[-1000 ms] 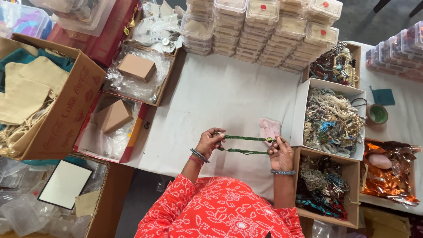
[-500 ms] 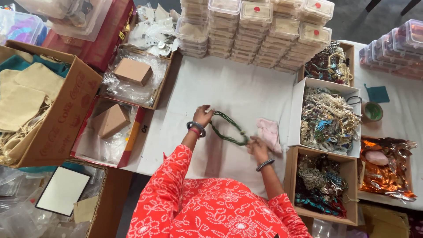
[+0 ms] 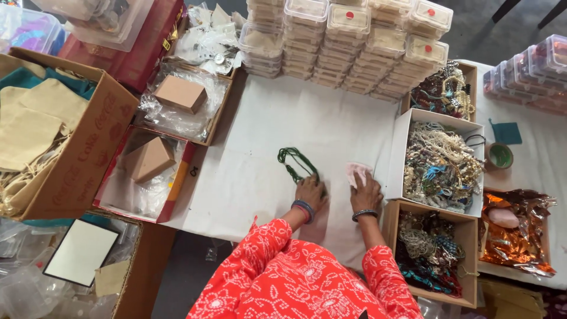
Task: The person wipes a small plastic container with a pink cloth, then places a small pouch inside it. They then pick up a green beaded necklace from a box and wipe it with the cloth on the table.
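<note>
Since half a second ago, both hands have dropped closer together on the white-covered surface (image 3: 266, 177). I see the green bead necklace (image 3: 295, 163) lying bunched there, my left hand (image 3: 311, 193) pressing its near end, fingers bent, grip unclear. Right hand (image 3: 365, 192) rests flat on the pink pouch (image 3: 355, 171). Coiling the strands tightly first would, I judge, help.

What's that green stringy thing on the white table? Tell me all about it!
It is a green bead necklace, made of several thin strands of tiny dark green beads bunched together. It lies flat on the white cloth, bent into a loose loop at its far end. The near end disappears under the left hand, which rests on it. The pink pouch lies beside it without touching.
</note>
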